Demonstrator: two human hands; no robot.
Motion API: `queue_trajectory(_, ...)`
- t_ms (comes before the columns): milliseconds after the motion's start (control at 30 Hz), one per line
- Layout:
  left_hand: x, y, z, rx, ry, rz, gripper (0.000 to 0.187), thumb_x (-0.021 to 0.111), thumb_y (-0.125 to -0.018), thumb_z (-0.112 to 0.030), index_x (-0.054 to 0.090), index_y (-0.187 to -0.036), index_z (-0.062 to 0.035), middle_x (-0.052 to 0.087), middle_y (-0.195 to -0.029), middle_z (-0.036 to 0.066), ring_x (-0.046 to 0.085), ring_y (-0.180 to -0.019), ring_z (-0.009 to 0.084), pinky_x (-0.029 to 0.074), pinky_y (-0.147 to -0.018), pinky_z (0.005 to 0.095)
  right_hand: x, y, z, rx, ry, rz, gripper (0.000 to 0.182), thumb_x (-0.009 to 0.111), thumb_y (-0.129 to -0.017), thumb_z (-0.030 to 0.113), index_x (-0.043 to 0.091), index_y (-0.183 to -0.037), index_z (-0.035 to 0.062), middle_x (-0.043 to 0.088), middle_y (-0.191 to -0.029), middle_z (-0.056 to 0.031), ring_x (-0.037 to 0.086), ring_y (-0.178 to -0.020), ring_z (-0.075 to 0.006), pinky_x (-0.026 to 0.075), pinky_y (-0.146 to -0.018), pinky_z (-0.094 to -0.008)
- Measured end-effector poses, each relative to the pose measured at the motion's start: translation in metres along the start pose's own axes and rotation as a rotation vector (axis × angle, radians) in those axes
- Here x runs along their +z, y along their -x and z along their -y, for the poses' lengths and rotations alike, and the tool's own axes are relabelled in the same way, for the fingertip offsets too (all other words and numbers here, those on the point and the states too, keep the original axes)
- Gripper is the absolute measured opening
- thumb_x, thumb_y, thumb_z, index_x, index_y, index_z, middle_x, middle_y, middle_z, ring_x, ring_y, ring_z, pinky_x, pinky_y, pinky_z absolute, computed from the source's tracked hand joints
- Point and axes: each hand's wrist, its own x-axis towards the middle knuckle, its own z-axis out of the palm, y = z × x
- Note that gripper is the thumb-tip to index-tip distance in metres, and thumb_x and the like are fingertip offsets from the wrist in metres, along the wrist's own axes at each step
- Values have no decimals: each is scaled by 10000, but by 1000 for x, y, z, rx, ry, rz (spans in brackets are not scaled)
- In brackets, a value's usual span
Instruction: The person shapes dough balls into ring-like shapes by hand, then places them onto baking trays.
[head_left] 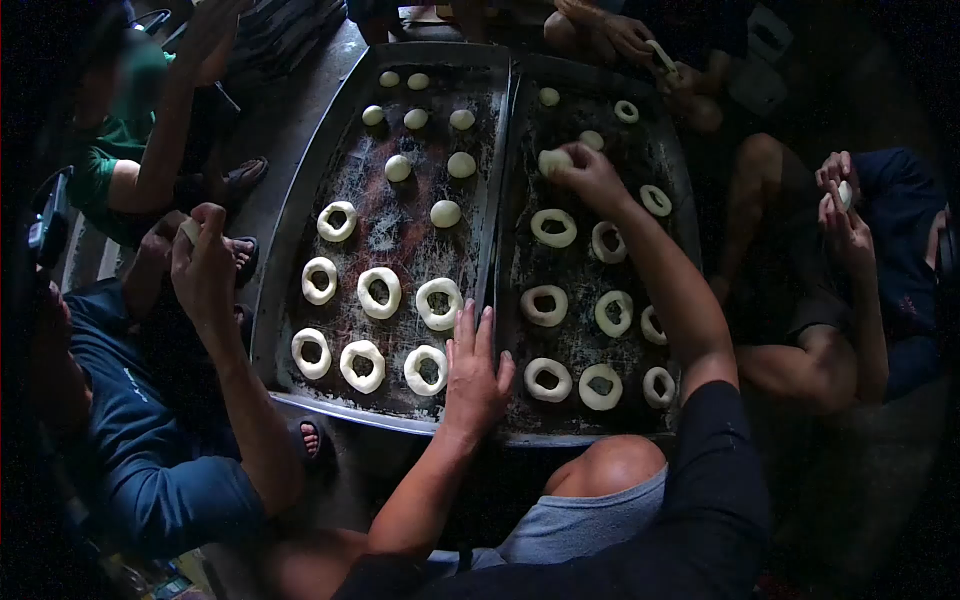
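My right hand reaches far over the right tray, its fingers closed on a pale dough ball. Another dough ball sits just behind that hand. Near the front, my left hand lies with fingers stretched out over the rim between the two trays, holding nothing. Beside its fingertips are a dough ring and a second dough ring on the left tray. A dough ring rests below my right hand.
Several dough balls occupy the far part of the left tray, with rows of rings nearer me. People sit around the trays: a co-worker's hand at left, hands at right and hands at the back each hold dough.
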Motion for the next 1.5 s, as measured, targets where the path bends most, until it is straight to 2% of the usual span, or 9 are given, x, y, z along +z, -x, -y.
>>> queue_trajectory(233, -35, 10, -36, 96, 910, 4, 482, 605, -902, -174, 422, -1310, 6, 487, -1234, 139, 536, -1116, 213, 453, -935, 326, 60, 213, 110, -39, -455, 341, 326, 643, -862, 70, 511, -1147, -15, 553, -1041, -70, 582, -993, -128, 491, -877, -266)
queue_trajectory(367, -73, 12, -57, 199, 823, 73, 356, 591, -901, -89, 504, -1226, 27, 506, -1184, 118, 551, -1086, 189, 466, -918, 301, 53, 241, 152, -19, -547, 388, 336, 644, -860, 72, 511, -1155, -17, 517, -1072, -72, 564, -1052, -147, 498, -902, -285)
queue_trajectory(567, -104, 26, -79, 178, 937, 208, 410, 659, -832, -32, 513, -1213, 17, 514, -1201, 122, 558, -1080, 195, 503, -923, 316, 33, 257, 190, -361, 87, 387, 368, 687, -781, 52, 536, -1111, -12, 488, -1086, -116, 566, -1032, -211, 511, -919, -335)
queue_trajectory(833, -107, 35, -83, 521, 557, 118, 351, 711, -686, 14, 562, -1003, -9, 604, -961, 129, 628, -873, 241, 517, -747, 316, 45, 278, 191, -581, 235, 182, 306, 755, -644, 85, 599, -896, 10, 493, -999, -108, 544, -914, -210, 473, -703, -313)
queue_trajectory(1033, -87, 32, -77, 220, 552, 118, 260, 708, -694, -24, 568, -912, -19, 604, -898, 110, 613, -801, 213, 501, -711, 305, 52, 274, 181, -554, 167, 269, 353, 753, -668, 169, 577, -961, 82, 559, -972, -64, 497, -1126, -270, 198, -1060, -503)
queue_trajectory(1167, -80, 40, -86, 404, 997, -19, 243, 664, -759, -71, 528, -958, -38, 599, -883, 49, 599, -814, 182, 443, -895, 366, 55, 276, 175, -522, 267, 207, 405, 767, -708, 182, 528, -1019, 83, 562, -963, -43, 494, -1150, -239, 165, -1076, -547)
queue_trajectory(1233, -78, 46, -94, 448, 915, -138, 253, 652, -789, -91, 506, -993, -62, 598, -894, 46, 604, -828, 185, 338, -1021, 439, 49, 281, 186, -587, 424, 129, 503, 794, -711, 202, 495, -1090, 59, 531, -989, -43, 486, -1147, -210, 264, -1035, -488)
queue_trajectory(1400, -77, 40, -83, 275, 548, -63, 243, 607, -863, -248, 503, -1017, -91, 618, -770, 36, 629, -803, 223, 150, -1078, 571, 52, 282, 184, -452, -164, 224, 667, 712, -765, 176, 295, -1269, 45, 581, -949, -58, 549, -1057, -212, 239, -1030, -484)
queue_trajectory(1500, -95, 60, -102, 233, 983, -159, 258, 564, -925, -224, 452, -1082, -53, 562, -762, 1, 596, -788, 104, 462, -854, 318, 54, 277, 184, -521, 249, 381, 470, 741, -724, 170, 493, -1116, 98, 576, -906, -33, 530, -1013, -225, 204, -1043, -480)
